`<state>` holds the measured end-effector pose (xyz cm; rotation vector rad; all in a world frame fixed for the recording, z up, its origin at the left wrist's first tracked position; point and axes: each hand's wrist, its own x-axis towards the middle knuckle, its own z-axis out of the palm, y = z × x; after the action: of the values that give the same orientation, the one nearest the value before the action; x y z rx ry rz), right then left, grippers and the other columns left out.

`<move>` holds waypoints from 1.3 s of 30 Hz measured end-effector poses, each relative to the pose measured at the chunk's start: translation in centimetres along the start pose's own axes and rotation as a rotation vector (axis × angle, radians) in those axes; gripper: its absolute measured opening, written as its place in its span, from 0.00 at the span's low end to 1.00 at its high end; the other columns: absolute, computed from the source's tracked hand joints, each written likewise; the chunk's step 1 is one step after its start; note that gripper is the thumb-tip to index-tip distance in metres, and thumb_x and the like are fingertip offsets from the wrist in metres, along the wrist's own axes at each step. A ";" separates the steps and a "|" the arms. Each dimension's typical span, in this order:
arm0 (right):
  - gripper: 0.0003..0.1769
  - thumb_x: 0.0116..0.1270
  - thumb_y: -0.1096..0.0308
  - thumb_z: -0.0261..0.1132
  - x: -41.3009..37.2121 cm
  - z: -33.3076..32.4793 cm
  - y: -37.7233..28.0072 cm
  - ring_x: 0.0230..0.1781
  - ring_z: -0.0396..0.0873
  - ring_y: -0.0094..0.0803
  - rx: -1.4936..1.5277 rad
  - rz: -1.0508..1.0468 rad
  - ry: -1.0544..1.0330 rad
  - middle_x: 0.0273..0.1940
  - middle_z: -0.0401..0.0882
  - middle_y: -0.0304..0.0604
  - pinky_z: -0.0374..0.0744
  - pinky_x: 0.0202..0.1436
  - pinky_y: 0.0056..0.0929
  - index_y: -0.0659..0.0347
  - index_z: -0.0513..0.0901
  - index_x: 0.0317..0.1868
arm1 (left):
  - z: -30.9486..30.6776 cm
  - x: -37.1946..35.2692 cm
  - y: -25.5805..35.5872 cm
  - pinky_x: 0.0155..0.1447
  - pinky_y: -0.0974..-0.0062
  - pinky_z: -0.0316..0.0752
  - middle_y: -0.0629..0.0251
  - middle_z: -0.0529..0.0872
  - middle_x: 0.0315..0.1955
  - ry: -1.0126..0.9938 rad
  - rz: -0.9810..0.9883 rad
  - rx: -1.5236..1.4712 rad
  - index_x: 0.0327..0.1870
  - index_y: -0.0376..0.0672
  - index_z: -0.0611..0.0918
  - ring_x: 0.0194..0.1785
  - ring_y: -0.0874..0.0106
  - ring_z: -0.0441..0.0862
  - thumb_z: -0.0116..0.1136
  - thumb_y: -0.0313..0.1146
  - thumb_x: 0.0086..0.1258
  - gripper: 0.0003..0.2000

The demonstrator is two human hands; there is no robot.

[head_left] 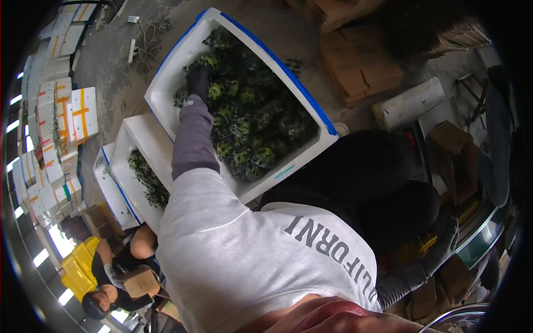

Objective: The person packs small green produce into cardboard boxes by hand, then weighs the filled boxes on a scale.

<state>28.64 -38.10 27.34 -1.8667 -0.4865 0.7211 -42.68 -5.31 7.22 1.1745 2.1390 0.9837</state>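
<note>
My left hand (pixel 199 80), in a dark glove, reaches down into a large white foam box (pixel 161 91) with blue tape along its rim. Dark green clumps with lighter yellow-green middles (pixel 250 133) fill the box; their exact kind is hard to make out. The fingertips are lost among these clumps near the box's far left side, so their grip is hidden. Off to the right, beside my dark-trousered knee, my right hand (pixel 444 244) wears a grey glove. Its fingers are stretched out and it holds nothing visible.
More white foam boxes (pixel 150 130) with green material stand at left. A scale with a red display (pixel 410 137) and a cardboard box (pixel 452 150) are at right. Flattened cardboard (pixel 358 64) lies beyond. A co-worker (pixel 125 266) holds a small carton at lower left.
</note>
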 end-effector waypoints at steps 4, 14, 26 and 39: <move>0.23 0.76 0.61 0.50 1.2 1.4 -0.4 0.60 0.73 0.36 0.018 -0.005 -0.037 0.59 0.74 0.49 0.72 0.63 0.32 0.69 0.70 0.62 | -3.6 -6.0 3.4 0.52 0.67 0.72 0.51 0.83 0.44 0.067 0.043 0.204 0.53 0.33 0.78 0.46 0.63 0.81 0.61 0.43 0.60 0.25; 0.22 0.76 0.63 0.49 3.6 6.5 -3.7 0.58 0.74 0.32 -0.132 -0.143 -0.235 0.58 0.74 0.48 0.70 0.63 0.28 0.71 0.71 0.62 | 1.6 0.0 -1.3 0.57 0.54 0.68 0.41 0.79 0.49 0.093 0.034 0.366 0.52 0.36 0.78 0.53 0.46 0.76 0.56 0.50 0.62 0.26; 0.24 0.76 0.60 0.49 2.5 6.8 -2.1 0.60 0.72 0.35 -0.161 -0.054 -0.156 0.59 0.74 0.48 0.68 0.66 0.31 0.70 0.71 0.62 | -3.4 -7.9 8.7 0.56 0.63 0.72 0.54 0.83 0.47 -0.574 0.221 0.339 0.57 0.47 0.77 0.52 0.59 0.79 0.59 0.45 0.62 0.22; 0.22 0.76 0.61 0.50 2.1 3.0 0.9 0.59 0.72 0.33 -0.106 -0.029 -0.079 0.58 0.76 0.47 0.69 0.65 0.30 0.70 0.73 0.60 | 0.4 -9.6 9.2 0.56 0.66 0.73 0.57 0.82 0.47 -0.105 -0.032 0.233 0.54 0.41 0.77 0.51 0.62 0.80 0.57 0.31 0.65 0.16</move>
<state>28.17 -35.04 25.12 -1.9310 -0.6111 0.7650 -33.02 -10.10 15.05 1.2654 2.2248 0.6569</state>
